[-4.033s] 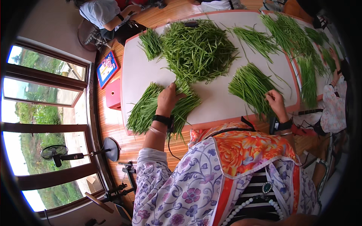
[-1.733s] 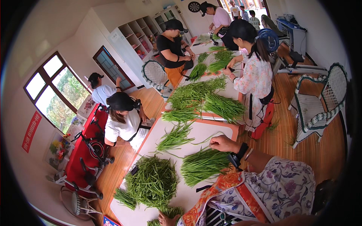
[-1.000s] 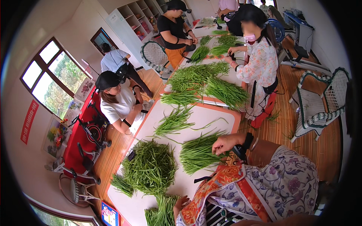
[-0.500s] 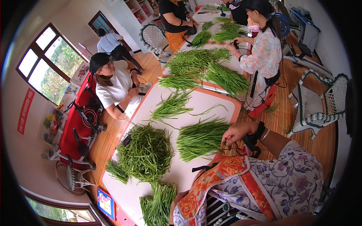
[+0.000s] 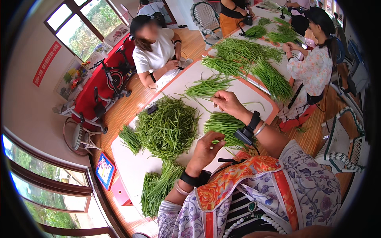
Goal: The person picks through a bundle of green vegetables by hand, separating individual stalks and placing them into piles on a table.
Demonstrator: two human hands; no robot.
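My right hand (image 5: pixel 229 104) is raised over the table, beyond a neat bundle of long green stalks (image 5: pixel 223 123) that look like chives. Its thumb and fingertips are pinched together; whatever is between them is too small to make out. Nearer to me, my left hand (image 5: pixel 205 152) hovers between that bundle and a big tangled heap of green stalks (image 5: pixel 168 129). Its fingers are loosely curved, with the thumb apart and nothing visible in the grasp. Both wrists wear black straps, the right one carrying a small black device (image 5: pixel 244 136).
More bundles lie at the near left (image 5: pixel 160 190), left of the heap (image 5: pixel 130 139) and past my right hand (image 5: pixel 210 86). A second table (image 5: pixel 258 81) bears further piles. A person in white (image 5: pixel 156 53) sits across; others work at the far table. A wicker chair (image 5: pixel 344 139) stands right.
My right hand has left the right end of the neat bundle and risen up and leftward over the table. My left hand has come into sight. The whole view has shifted.
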